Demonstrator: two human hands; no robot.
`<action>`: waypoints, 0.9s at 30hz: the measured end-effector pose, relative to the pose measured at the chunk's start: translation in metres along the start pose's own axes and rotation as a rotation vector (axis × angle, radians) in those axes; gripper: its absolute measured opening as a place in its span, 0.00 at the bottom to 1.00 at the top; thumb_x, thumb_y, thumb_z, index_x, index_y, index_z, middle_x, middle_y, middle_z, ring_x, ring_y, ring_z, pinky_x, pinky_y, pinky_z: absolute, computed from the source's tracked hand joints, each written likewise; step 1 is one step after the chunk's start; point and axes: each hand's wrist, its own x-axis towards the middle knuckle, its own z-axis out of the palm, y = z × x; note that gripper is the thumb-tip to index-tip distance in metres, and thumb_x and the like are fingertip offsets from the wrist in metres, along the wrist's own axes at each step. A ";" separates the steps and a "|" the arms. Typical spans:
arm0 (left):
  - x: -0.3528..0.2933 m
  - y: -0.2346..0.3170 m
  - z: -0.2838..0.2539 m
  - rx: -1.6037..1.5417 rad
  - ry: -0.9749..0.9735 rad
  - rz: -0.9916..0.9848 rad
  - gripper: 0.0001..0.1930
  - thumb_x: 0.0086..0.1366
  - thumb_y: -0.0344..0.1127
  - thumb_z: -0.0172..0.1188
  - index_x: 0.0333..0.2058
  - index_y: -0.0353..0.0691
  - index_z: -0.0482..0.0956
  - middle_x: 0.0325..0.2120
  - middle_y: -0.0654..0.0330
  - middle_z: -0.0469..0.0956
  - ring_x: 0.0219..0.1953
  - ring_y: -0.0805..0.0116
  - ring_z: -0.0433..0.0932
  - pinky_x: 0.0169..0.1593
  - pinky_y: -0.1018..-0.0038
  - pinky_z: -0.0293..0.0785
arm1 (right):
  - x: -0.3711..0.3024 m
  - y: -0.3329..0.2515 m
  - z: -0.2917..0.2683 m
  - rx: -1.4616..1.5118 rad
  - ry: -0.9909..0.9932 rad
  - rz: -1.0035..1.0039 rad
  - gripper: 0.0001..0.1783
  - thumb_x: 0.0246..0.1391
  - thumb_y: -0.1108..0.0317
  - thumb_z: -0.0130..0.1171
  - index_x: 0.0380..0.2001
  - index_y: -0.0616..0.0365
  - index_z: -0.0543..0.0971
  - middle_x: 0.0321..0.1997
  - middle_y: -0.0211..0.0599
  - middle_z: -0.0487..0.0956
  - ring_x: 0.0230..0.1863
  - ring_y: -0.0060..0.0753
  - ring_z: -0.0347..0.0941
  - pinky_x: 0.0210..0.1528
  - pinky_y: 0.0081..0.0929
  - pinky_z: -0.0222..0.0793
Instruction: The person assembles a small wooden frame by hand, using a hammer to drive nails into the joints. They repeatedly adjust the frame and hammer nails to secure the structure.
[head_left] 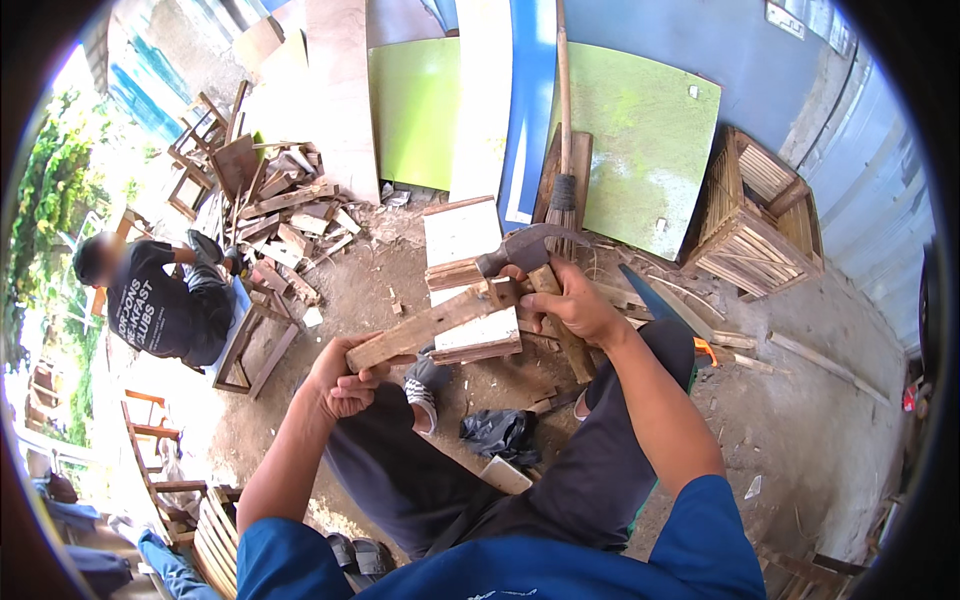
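The left hand (pixel 342 382) is wrapped tight around the near end of a wooden board (pixel 425 330), which slants up and to the right above the person's knees. The right hand (pixel 570 305) is closed around the wooden handle of a hammer (pixel 520 250), whose dark metal head sits just above the far end of the board. There the board meets a short white-faced block of wood (pixel 478 338) that seems fixed to it, with more stacked wood pieces (pixel 455 272) right under the hammer head.

The person sits with dark trousers and a blue shirt, feet on a dirt floor (pixel 800 420) strewn with chips. A crumpled dark bag (pixel 500 432) lies between the legs. Beyond the hands a broom (pixel 564 150) leans against a green panel (pixel 640 150) on the far wall. To the far right stands a slatted wooden crate (pixel 750 220). A saw (pixel 665 305) with an orange handle lies on the floor just right of the right forearm. On the far left is a heap of scrap wood (pixel 285 210), and near it another person (pixel 165 300) in a dark shirt crouches beside a wooden frame (pixel 255 350).
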 end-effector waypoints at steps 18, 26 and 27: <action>0.037 0.057 -0.001 1.248 1.135 1.270 0.27 0.77 0.56 0.53 0.55 0.33 0.73 0.46 0.48 0.75 0.51 0.50 0.77 0.54 0.59 0.74 | 0.075 0.053 0.042 -0.021 0.256 -0.077 0.16 0.64 0.78 0.64 0.53 0.64 0.72 0.41 0.33 0.77 0.32 0.25 0.77 0.25 0.27 0.79; 0.091 0.037 0.066 2.053 0.472 1.158 0.27 0.65 0.43 0.72 0.61 0.45 0.78 0.50 0.49 0.83 0.51 0.53 0.84 0.54 0.60 0.78 | 0.081 0.070 0.046 0.005 0.279 -0.086 0.15 0.64 0.77 0.64 0.51 0.66 0.73 0.45 0.37 0.79 0.38 0.27 0.80 0.30 0.30 0.85; 0.095 0.041 0.071 2.010 0.425 1.129 0.26 0.65 0.42 0.72 0.60 0.46 0.79 0.48 0.49 0.84 0.49 0.53 0.85 0.52 0.61 0.79 | 0.081 0.070 0.046 0.005 0.288 -0.079 0.15 0.64 0.78 0.64 0.51 0.67 0.73 0.45 0.38 0.79 0.38 0.28 0.80 0.30 0.30 0.85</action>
